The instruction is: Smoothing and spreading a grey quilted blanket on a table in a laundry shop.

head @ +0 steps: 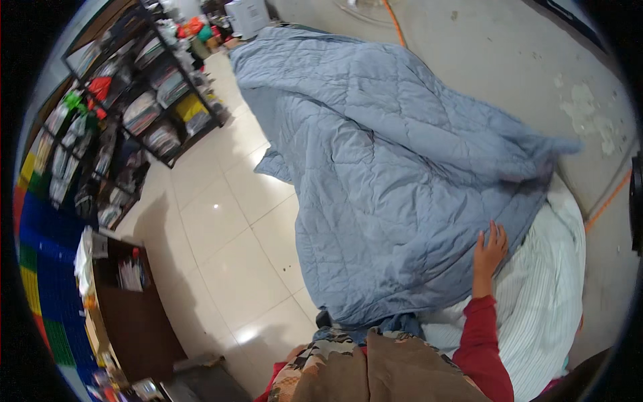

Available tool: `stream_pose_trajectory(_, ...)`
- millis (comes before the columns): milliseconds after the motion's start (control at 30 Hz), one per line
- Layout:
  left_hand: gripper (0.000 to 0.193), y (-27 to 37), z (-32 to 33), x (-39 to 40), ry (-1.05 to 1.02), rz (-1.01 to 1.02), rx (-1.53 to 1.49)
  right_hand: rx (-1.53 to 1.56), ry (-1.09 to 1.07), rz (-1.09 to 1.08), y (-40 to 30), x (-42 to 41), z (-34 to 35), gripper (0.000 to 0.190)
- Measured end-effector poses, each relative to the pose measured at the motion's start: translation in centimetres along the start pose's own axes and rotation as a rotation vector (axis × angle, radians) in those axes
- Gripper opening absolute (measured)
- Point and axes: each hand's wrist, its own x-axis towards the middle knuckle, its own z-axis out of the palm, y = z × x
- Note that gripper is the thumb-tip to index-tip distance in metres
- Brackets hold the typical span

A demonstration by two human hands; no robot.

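A blue-grey quilted comforter (361,181) lies spread before me, with creases and a long fold running across it. My right hand (491,248) rests on or just over its near right edge, palm down, fingers apart and grasping nothing. Under that edge a pale striped sheet or bedding (542,271) shows at the right. Only a sliver of my left hand (296,353) appears beside my body at the bottom; its fingers are hidden.
A black metal rack (171,163) holds packed goods at the upper left, above a shiny tiled floor (246,241). A dark brown desk (135,321) stands left. Behind the comforter runs a stained grey wall (492,55) with an orange cord (394,22). A white box (247,17) sits at the top.
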Motion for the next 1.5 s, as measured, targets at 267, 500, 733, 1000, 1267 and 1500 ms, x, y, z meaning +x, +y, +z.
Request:
stream_pose_trajectory(267, 0.031, -22.6, -9.4, -11.3, 0.124, -0.393, 0.068, 0.248, 0.535, 0.611, -1.6, -11.9, 5.1, 0.066)
stream_pose_trajectory(500, 0.03, -21.7, -11.8, -8.5, 0.505, -0.405, -0.08, 0.461, 0.322, 1.12, 1.0, -11.5, 5.1, 0.063)
stream_pose_trajectory(733, 0.036, -19.4, -5.8, -3.9, -0.002, -0.038, -0.005, 0.53, 0.053, 0.756, 1.0, -12.3, 2.2, 0.046)
stream_pose_trajectory(1000, 0.038, -12.4, -9.0, -6.0, 0.079, -0.199, 0.176, 0.5, 0.428, -0.115, 2.5, -18.8, -16.5, 0.067)
stream_pose_trajectory(1267, 0.041, -26.2, -6.8, -2.8, -0.196, -0.215, 0.216, 1.168, 0.001, 1.037, 3.5, -24.1, -9.3, 0.07)
stream_pose_trajectory(1500, 0.039, -13.5, -11.7, 1.9, -0.151, -0.016, 0.172, 0.849, 0.1, 1.218, 12.4, -31.4, 2.8, 0.062)
